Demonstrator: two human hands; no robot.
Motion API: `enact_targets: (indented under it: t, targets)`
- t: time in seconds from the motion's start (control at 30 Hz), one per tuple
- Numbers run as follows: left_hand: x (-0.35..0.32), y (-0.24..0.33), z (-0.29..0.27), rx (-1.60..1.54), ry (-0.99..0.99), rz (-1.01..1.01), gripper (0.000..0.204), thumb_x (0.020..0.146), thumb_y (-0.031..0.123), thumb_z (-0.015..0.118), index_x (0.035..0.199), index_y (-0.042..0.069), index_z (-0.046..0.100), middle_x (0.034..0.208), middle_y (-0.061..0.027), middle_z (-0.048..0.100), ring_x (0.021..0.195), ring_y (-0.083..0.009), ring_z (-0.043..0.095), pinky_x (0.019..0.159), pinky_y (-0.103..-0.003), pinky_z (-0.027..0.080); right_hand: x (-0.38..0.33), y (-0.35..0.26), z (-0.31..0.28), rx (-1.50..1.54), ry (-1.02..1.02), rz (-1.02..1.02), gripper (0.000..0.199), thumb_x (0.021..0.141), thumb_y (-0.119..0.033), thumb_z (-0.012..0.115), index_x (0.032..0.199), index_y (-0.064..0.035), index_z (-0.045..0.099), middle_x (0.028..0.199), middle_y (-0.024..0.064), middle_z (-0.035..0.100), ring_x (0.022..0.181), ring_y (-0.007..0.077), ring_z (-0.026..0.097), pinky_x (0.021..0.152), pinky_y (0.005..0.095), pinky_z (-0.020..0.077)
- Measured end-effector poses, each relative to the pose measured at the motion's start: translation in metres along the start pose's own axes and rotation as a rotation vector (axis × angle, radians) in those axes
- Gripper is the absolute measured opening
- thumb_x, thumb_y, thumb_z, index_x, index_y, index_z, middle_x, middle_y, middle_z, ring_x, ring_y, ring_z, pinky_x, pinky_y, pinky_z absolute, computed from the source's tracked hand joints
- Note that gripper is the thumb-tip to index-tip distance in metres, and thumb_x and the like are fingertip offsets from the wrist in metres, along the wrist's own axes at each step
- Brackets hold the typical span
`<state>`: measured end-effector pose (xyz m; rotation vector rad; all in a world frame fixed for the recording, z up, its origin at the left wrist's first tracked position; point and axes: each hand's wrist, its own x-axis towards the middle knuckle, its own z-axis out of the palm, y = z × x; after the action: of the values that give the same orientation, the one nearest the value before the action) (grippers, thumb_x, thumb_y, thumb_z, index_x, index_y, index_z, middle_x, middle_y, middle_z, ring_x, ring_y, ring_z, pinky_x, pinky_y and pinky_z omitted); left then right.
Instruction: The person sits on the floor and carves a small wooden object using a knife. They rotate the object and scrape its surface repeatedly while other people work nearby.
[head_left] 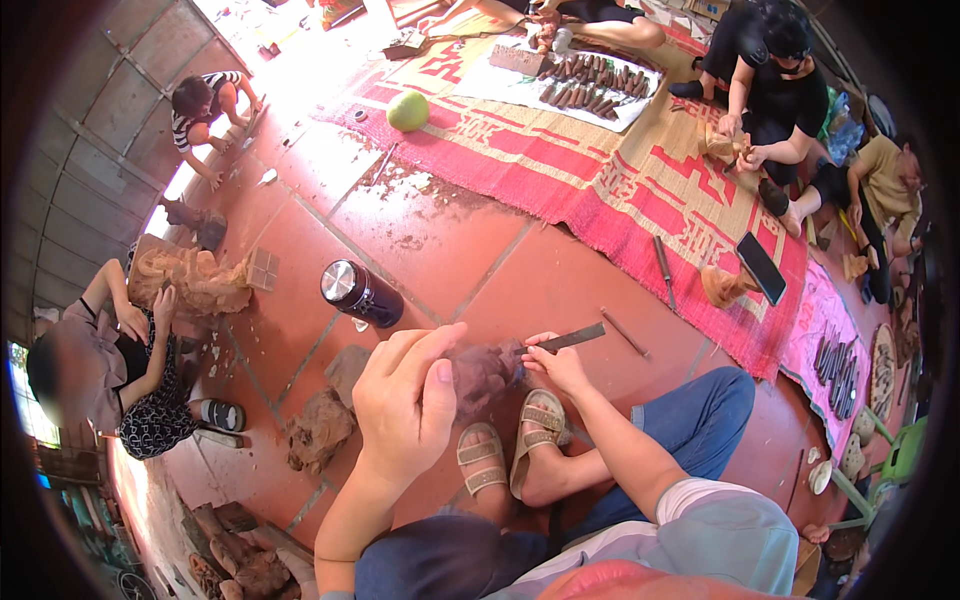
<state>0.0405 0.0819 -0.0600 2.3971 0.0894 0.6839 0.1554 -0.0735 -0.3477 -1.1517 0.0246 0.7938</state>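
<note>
My right hand (pixel 558 364) is closed on a flat, dark file (pixel 578 337), its broad end pointing right. Just left of that hand, a reddish-brown carved wood figure (pixel 482 378) stands in front of my sandals, and the file's other end reaches its side. My left hand (pixel 405 400) is raised nearer to the camera, thumb apart from the fingers, with nothing in it. It covers part of the figure's left side.
A dark flask (pixel 362 294) stands ahead on the red tiles. Rough wood lumps (pixel 320 430) lie left; a thin rod (pixel 625 332) lies right. A phone (pixel 760 268) leans on a wooden piece by the red mat (pixel 560 195). Several people sit around, some handling wood carvings.
</note>
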Motion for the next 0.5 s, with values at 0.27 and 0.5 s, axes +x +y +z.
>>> enact_targets:
  t: [0.27, 0.5]
  targets:
    - [0.0014, 0.0026, -0.0006, 0.027, -0.010, -0.019, 0.030, 0.089, 0.017, 0.042, 0.096, -0.004, 0.063, 0.085, -0.0141, 0.062, 0.079, -0.0241, 0.058, 0.072, -0.032, 0.045, -0.0013, -0.0029, 0.0003, -0.018, 0.001, 0.008, 0.013, 0.085, -0.004, 0.055, 0.098, 0.0000, 0.054, 0.091, 0.0084, 0.056, 0.080, 0.0162, 0.061, 0.067, 0.0257, 0.0548]
    - [0.0004, 0.0023, -0.0004, 0.029, -0.007, -0.026, 0.031, 0.089, 0.018, 0.042, 0.095, -0.003, 0.063, 0.085, -0.0138, 0.062, 0.077, -0.0237, 0.057, 0.071, -0.032, 0.045, -0.0008, -0.0016, 0.0007, -0.011, 0.005, 0.013, 0.013, 0.085, -0.003, 0.055, 0.098, -0.0002, 0.054, 0.092, 0.0080, 0.056, 0.079, 0.0157, 0.061, 0.067, 0.0253, 0.0546]
